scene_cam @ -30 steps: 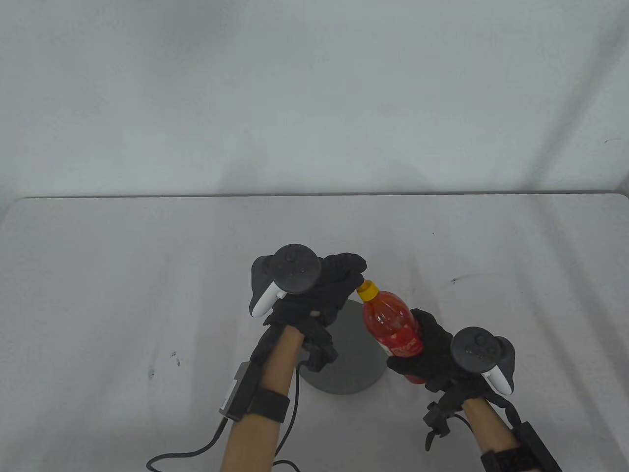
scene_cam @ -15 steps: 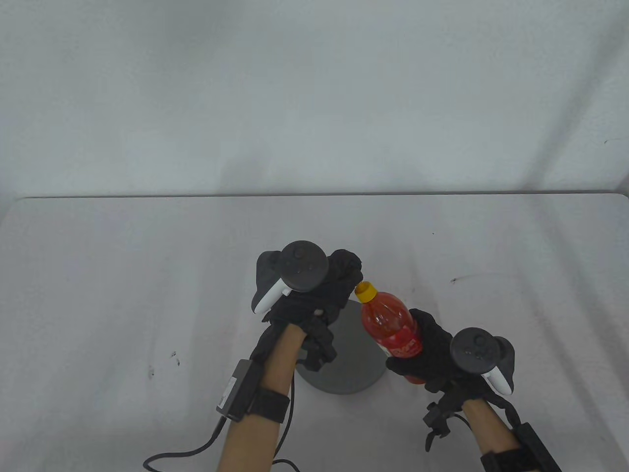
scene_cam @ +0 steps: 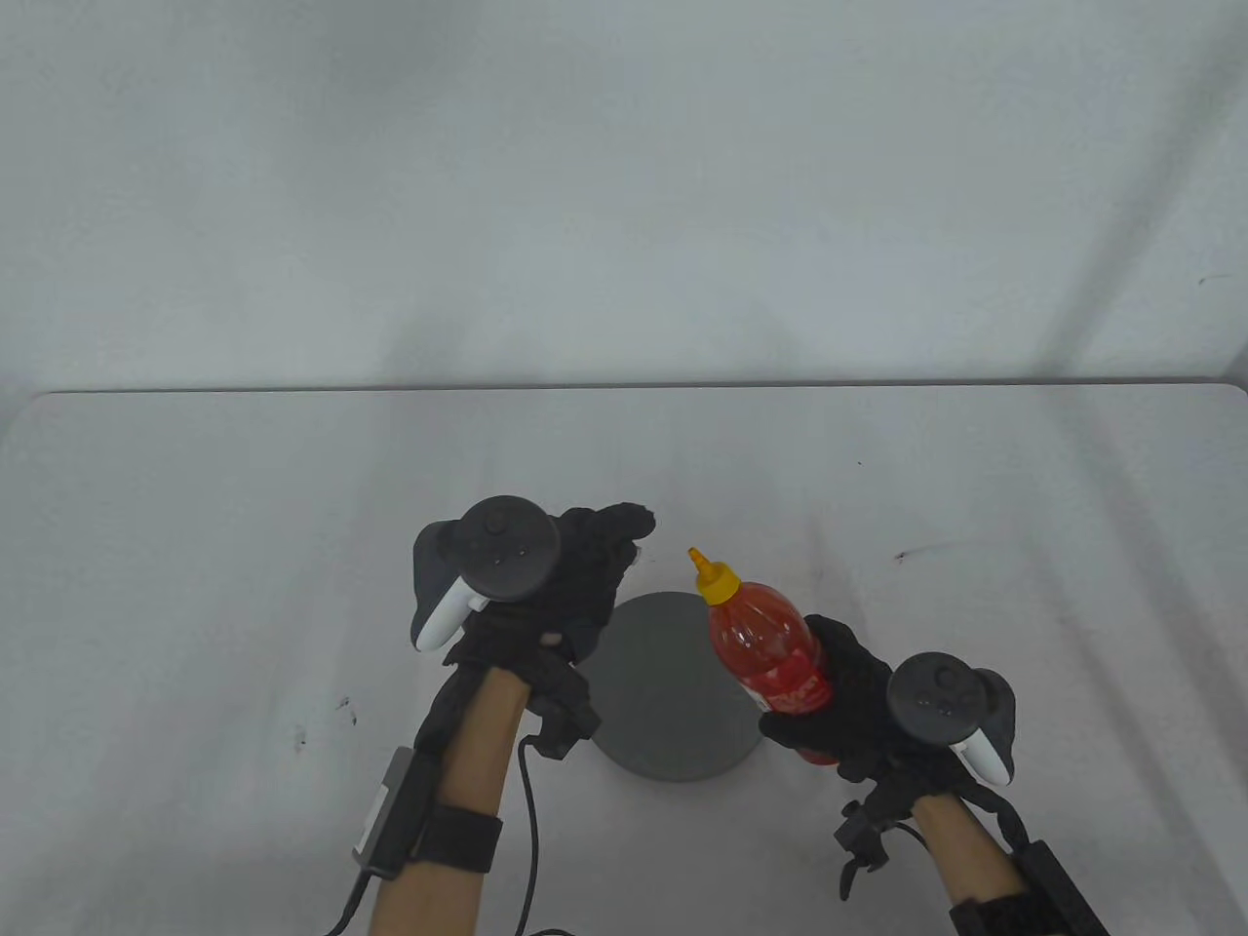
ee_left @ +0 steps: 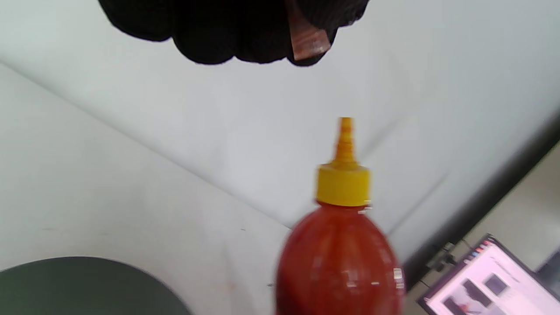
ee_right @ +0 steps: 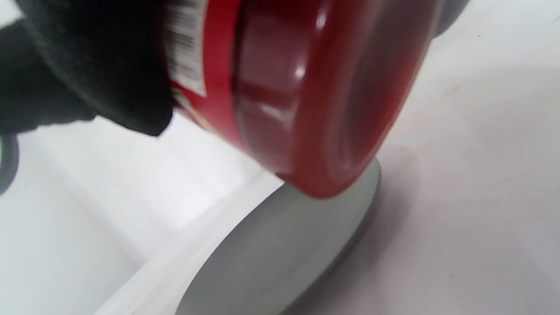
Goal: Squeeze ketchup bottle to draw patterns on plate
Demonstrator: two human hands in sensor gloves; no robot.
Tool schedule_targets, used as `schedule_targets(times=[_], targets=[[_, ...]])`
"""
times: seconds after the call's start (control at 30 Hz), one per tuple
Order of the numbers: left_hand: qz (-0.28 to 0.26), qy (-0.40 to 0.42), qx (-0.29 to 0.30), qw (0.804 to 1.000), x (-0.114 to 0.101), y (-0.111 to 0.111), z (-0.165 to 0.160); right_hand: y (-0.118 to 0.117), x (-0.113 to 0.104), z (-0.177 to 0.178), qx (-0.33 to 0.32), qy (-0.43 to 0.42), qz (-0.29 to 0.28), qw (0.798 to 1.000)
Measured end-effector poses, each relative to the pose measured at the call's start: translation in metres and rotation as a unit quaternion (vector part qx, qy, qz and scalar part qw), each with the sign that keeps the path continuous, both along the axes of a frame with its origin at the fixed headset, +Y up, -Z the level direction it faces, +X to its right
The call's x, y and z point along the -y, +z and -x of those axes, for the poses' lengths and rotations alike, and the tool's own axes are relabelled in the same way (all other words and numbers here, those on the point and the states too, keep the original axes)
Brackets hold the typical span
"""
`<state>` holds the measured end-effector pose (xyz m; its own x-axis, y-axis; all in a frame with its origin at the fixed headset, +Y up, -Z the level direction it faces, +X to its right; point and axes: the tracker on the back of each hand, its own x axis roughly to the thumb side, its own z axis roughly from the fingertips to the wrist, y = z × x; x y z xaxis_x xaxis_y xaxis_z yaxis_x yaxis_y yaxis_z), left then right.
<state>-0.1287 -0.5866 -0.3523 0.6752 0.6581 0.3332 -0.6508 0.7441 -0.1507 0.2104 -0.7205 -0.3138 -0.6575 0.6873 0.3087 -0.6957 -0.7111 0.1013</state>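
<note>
Your right hand (scene_cam: 858, 697) is gripping the ketchup bottle (scene_cam: 770, 653) around its labelled lower half, tilting it over the right edge of the round grey plate (scene_cam: 663, 702), its yellow nozzle (scene_cam: 704, 570) bared. Your left hand (scene_cam: 561, 585) is hovering left of the nozzle, apart from it, fingers curled round a small reddish piece (ee_left: 308, 41). The white table (scene_cam: 195, 546) is lying open beyond the plate. The bottle is glossy red plastic; the plate is looking matte.
</note>
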Motion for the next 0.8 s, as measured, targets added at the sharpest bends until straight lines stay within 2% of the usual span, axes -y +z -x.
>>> schedule_targets(times=[0.17, 0.23, 0.3, 0.37, 0.53, 0.63, 0.73, 0.8], targets=[[0.022, -0.026, -0.034, 0.999, 0.035, 0.016, 0.03, 0.0, -0.001, -0.001, 0.002, 0.005, -0.001, 1.0], [0.029, -0.046, -0.03, 0.998, 0.05, 0.023, 0.039, -0.001, -0.001, -0.002, 0.002, 0.009, -0.001, 1.0], [0.049, -0.026, -0.013, 0.998, 0.068, 0.027, 0.05, -0.001, -0.002, -0.002, 0.005, 0.02, -0.007, 1.0], [0.062, -0.01, -0.007, 0.998, 0.081, 0.028, 0.058, -0.001, -0.003, -0.003, 0.007, 0.031, -0.01, 0.999], [0.069, -0.031, -0.004, 0.997, 0.109, 0.029, 0.07, -0.002, -0.006, -0.002, 0.012, 0.078, -0.029, 0.996], [0.06, -0.051, -0.013, 0.997, 0.114, 0.027, 0.074, -0.002, -0.01, -0.001, 0.015, 0.117, -0.047, 0.992], [0.01, -0.087, -0.053, 0.995, 0.11, 0.027, 0.081, -0.002, -0.012, 0.004, 0.017, 0.179, -0.071, 0.981], [0.021, -0.074, -0.049, 0.996, 0.114, 0.027, 0.084, -0.002, -0.013, 0.008, 0.013, 0.223, -0.084, 0.971]])
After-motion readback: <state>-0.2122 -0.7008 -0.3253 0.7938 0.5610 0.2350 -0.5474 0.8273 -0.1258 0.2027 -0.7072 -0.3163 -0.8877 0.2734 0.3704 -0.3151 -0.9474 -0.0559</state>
